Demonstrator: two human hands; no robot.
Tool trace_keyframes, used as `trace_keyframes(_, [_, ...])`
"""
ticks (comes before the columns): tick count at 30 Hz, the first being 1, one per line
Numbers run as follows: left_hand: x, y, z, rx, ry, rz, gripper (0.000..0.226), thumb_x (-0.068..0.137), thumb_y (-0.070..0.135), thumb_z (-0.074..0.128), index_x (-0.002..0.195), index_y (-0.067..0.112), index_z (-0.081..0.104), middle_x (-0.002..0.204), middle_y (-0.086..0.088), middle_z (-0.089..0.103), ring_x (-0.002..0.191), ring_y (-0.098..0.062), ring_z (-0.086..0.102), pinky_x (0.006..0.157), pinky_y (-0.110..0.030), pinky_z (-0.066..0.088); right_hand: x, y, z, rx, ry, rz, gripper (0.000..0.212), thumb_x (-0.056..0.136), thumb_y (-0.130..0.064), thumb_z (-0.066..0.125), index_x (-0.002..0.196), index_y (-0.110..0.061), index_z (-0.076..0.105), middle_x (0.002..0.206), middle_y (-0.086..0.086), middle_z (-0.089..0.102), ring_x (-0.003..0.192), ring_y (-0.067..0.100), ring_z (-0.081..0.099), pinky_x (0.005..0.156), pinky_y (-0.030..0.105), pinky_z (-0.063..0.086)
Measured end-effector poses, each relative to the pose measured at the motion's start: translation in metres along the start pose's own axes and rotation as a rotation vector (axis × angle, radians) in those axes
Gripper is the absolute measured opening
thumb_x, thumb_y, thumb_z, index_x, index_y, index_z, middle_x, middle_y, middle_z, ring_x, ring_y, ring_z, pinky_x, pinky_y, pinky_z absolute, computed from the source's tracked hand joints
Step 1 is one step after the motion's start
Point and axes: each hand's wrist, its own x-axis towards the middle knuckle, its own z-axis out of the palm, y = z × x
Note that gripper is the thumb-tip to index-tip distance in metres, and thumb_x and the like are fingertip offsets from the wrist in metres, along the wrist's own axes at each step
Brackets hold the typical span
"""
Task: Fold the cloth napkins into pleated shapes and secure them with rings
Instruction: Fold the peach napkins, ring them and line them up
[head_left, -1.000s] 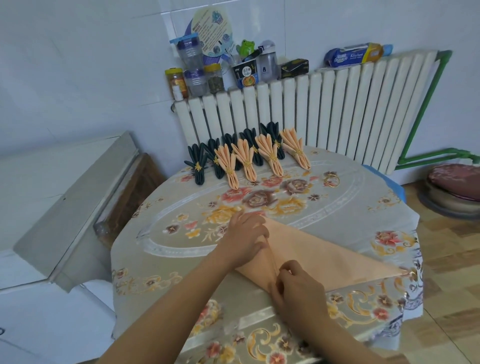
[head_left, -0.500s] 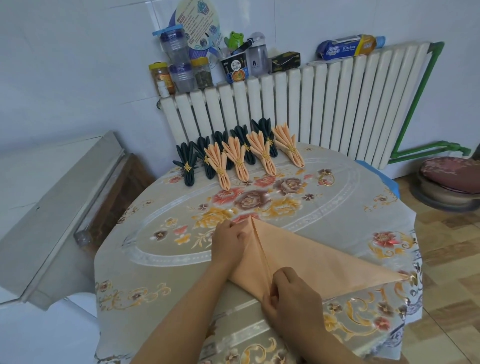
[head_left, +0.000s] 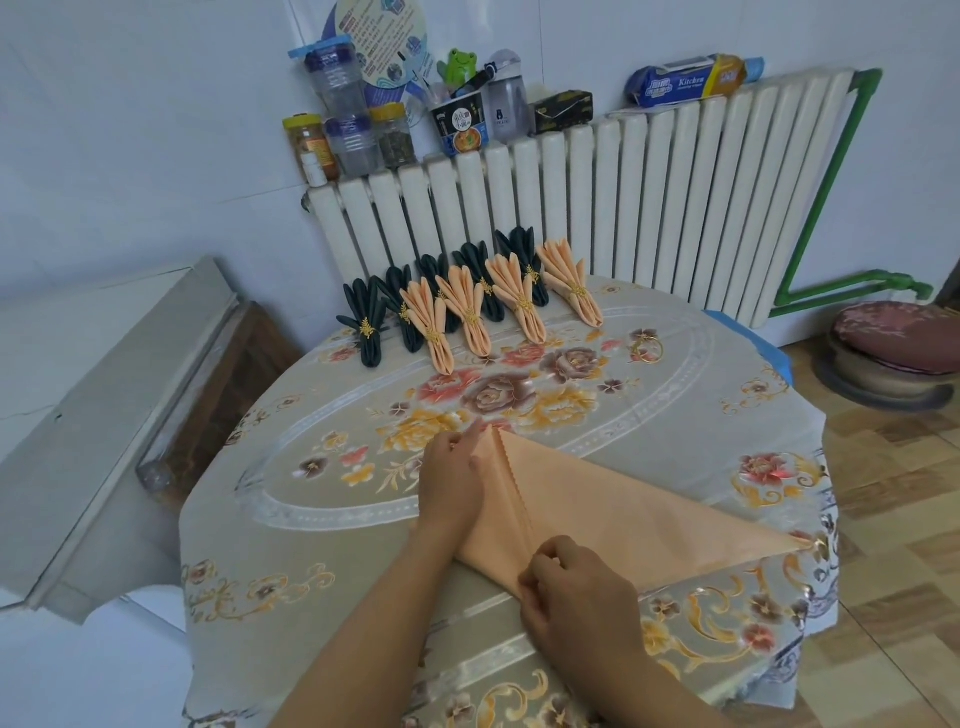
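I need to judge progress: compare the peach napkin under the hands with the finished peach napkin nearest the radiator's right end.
The peach napkin under the hands lies mostly flat and spread in a wide triangle; the finished peach napkin is gathered into narrow pleats. The first has no ring on it and only a few pleats, pinched by the left hand and right hand; the second is cinched by a gold ring. Both are the same peach cloth on the table.

My left hand (head_left: 451, 480) covers the napkin's (head_left: 613, 512) left edge, and my right hand (head_left: 574, 587) hides its near corner, so I cannot see the pleats under either. Both forearms run off the bottom edge. The dark napkins (head_left: 470, 280) sit partly behind the peach ones (head_left: 467, 312). The jar (head_left: 306, 143) labels on the radiator (head_left: 649, 208) are too small to read.
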Motion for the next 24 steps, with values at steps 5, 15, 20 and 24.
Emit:
trace_keyframes(5, [0.008, 0.001, 0.0, 0.215, -0.124, 0.059, 0.05, 0.097, 0.01, 0.033, 0.138, 0.033, 0.046, 0.133, 0.001, 0.04, 0.122, -0.02, 0.032, 0.103, -0.034, 0.031, 0.001, 0.0, -0.001, -0.008, -0.023, -0.034, 0.029, 0.049, -0.028, 0.085, 0.054, -0.024, 0.057, 0.071, -0.011, 0.057, 0.05, 0.009, 0.051, 0.04, 0.016, 0.022])
trace_keyframes(15, [-0.048, 0.034, -0.028, 0.104, -0.126, 0.308, 0.026, 0.095, 0.017, 0.045, 0.11, 0.021, 0.064, 0.112, 0.004, 0.053, 0.105, -0.01, 0.048, 0.092, -0.022, 0.036, 0.003, 0.003, -0.012, 0.021, -0.154, -0.009, 0.01, 0.062, -0.037, 0.075, 0.058, -0.033, 0.067, 0.067, -0.013, 0.053, 0.047, 0.005, 0.05, 0.038, 0.014, 0.018])
trace_keyframes(20, [-0.101, 0.029, -0.027, -0.081, -0.388, 0.359, 0.027, 0.093, 0.007, 0.045, 0.11, 0.014, 0.065, 0.102, 0.003, 0.049, 0.09, -0.005, 0.047, 0.08, -0.011, 0.035, -0.002, 0.004, -0.022, 0.152, -0.183, 0.024, 0.015, 0.076, -0.038, 0.051, 0.079, -0.031, 0.064, 0.077, -0.008, 0.049, 0.047, 0.011, 0.044, 0.041, 0.011, 0.01])
trace_keyframes(24, [-0.103, 0.035, -0.034, -0.06, -0.486, 0.306, 0.018, 0.096, 0.012, 0.044, 0.096, 0.016, 0.061, 0.108, -0.003, 0.048, 0.096, -0.01, 0.046, 0.085, -0.019, 0.037, -0.008, 0.005, -0.023, 0.268, -0.205, 0.037, 0.013, 0.08, -0.027, 0.064, 0.088, -0.019, 0.057, 0.085, -0.008, 0.037, 0.054, 0.012, 0.038, 0.043, 0.012, 0.02])
